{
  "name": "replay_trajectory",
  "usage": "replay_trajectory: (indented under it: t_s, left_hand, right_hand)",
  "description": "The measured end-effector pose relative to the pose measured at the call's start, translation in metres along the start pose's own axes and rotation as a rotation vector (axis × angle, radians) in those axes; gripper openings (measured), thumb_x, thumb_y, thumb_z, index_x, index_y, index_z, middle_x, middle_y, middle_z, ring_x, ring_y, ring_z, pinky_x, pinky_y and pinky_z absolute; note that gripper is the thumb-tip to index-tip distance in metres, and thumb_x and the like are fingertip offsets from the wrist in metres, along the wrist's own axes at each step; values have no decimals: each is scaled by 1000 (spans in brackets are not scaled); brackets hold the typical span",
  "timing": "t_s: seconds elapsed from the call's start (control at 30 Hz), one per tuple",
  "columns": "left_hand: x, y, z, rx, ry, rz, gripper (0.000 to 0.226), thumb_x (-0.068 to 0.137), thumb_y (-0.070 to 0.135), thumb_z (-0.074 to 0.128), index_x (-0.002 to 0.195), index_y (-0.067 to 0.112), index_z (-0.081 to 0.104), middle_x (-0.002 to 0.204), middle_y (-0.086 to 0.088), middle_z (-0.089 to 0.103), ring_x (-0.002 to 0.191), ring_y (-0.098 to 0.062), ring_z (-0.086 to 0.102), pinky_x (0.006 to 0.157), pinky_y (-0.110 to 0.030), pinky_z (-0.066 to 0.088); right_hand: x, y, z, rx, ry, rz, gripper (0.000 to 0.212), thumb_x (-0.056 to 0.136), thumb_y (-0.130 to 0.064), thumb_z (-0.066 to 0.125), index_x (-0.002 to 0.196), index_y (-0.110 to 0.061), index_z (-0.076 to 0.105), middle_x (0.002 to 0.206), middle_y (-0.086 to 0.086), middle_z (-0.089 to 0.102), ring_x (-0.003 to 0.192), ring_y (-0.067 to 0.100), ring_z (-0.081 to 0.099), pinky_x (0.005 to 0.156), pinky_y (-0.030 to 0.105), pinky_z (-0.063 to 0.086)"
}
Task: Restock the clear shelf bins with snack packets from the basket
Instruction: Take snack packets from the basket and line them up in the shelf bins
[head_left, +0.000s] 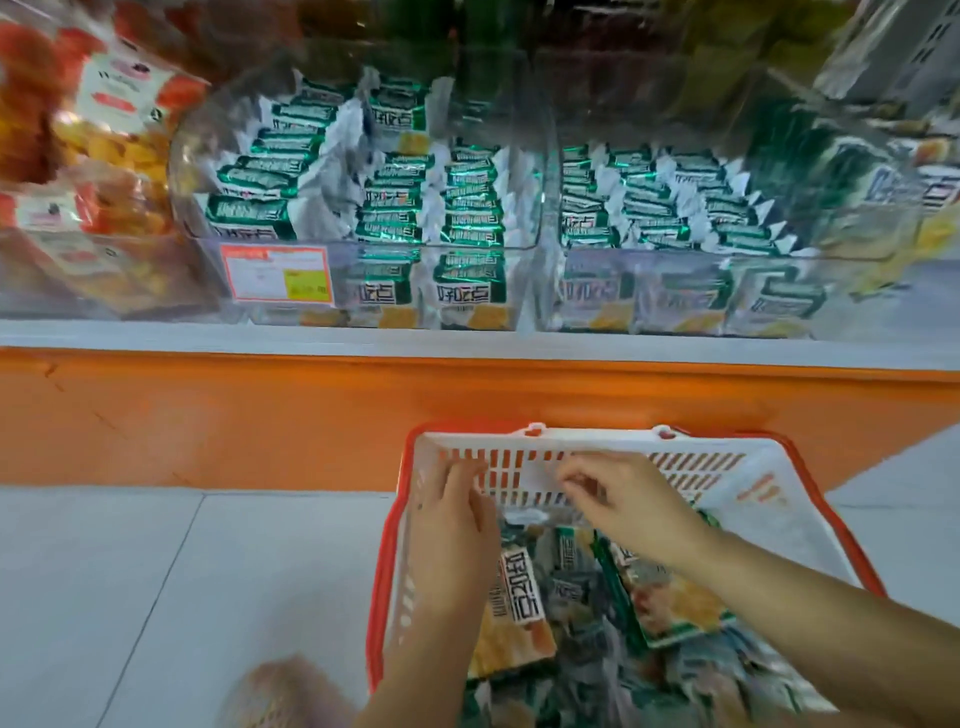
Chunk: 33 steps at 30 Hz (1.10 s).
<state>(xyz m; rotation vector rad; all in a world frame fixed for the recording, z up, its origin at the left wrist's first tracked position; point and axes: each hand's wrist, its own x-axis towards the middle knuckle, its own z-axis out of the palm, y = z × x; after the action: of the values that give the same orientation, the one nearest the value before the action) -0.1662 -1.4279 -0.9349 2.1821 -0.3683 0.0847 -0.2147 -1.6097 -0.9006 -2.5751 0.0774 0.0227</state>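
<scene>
snack packets: green-white wrappers, yellow print (blurred) | basket: white, orange rim | left hand grip: fingers straight, holding nothing | right hand grip: curled, cannot tell if holding

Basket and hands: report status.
Left hand open over the basket, right hand fingers curled, grip unclear. Snack packets lie in basket. Clear bins above hold many green packets. Nothing blocks the path up.
</scene>
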Motion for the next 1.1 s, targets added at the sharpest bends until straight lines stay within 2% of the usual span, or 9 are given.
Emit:
replay_trajectory:
  t_s: [0.07, 0.17, 0.3, 0.47, 0.57, 0.67, 0.77, 0.93, 1.1]
  left_hand:
    - [-5, -10, 15, 39, -157, -96, 34, 93, 10, 47, 124, 21, 57, 132, 6, 49, 116, -15, 52, 94, -32, 48]
    - [-11, -31, 37, 219, -518, -207, 45, 95, 23, 49, 139, 28, 42, 147, 4, 33, 127, -21, 43, 102, -38, 43]
    - [-24, -52, 53, 426, -843, -249, 60, 92, 42, 52, 146, 34, 28, 154, 6, 19, 139, -26, 24, 112, -43, 30]
    - [-29, -57, 59, 489, -822, -210, 64, 87, 41, 59, 143, 36, 28, 152, 5, 21, 139, -27, 19, 113, -46, 28]
    - [-30, -55, 61, 500, -814, -207, 64, 87, 40, 58, 143, 35, 28, 150, 4, 22, 138, -27, 18, 113, -46, 27]
    - [-32, -55, 60, 502, -815, -215, 65, 89, 39, 57, 145, 36, 25, 153, 5, 19, 141, -26, 15, 114, -47, 26]
    - [-33, -53, 58, 505, -843, -225, 65, 90, 36, 56, 147, 32, 24, 156, 5, 14, 143, -28, 10, 115, -48, 25]
    - [-31, -43, 46, 499, -878, -209, 60, 93, 32, 53, 147, 26, 27, 156, 0, 16, 142, -28, 17, 115, -43, 26]
    - [-11, -3, 28, 305, -876, -143, 44, 97, 28, 50, 139, 21, 43, 140, -3, 46, 119, -20, 51, 97, -31, 44]
  right_hand:
    - [0, 31, 21, -58, -72, 99, 22, 94, -19, 54, 113, -22, 64, 98, -8, 66, 82, 10, 62, 77, 24, 50]
    - [-1, 63, 45, -190, -228, 155, 31, 93, -25, 53, 124, -22, 59, 117, -5, 63, 103, 11, 58, 90, 22, 44]
    - [-24, 78, 63, -317, -347, -36, 36, 92, -39, 54, 124, -24, 59, 130, -6, 54, 122, 13, 46, 104, 28, 33]
    - [-60, 65, 70, -408, -693, -194, 41, 85, -55, 56, 106, -21, 63, 98, 3, 63, 94, 21, 57, 71, 30, 38]
    - [-70, 65, 70, -454, -868, -147, 62, 81, -59, 60, 133, -27, 49, 118, 4, 60, 108, 24, 51, 91, 36, 36]
    - [-74, 66, 75, -509, -941, -157, 74, 78, -48, 69, 142, -29, 36, 126, 1, 58, 114, 21, 53, 111, 43, 25]
    - [-78, 65, 79, -554, -991, -128, 84, 79, -29, 73, 146, -27, 24, 126, 8, 56, 109, 28, 54, 101, 45, 40]
    - [-74, 52, 55, -295, -903, 66, 88, 78, -22, 75, 147, -28, 20, 125, 6, 49, 103, 23, 52, 82, 36, 48]
    - [-58, 26, -6, -141, -583, 109, 43, 83, -33, 69, 122, -29, 51, 83, -21, 44, 71, -1, 43, 58, 13, 33]
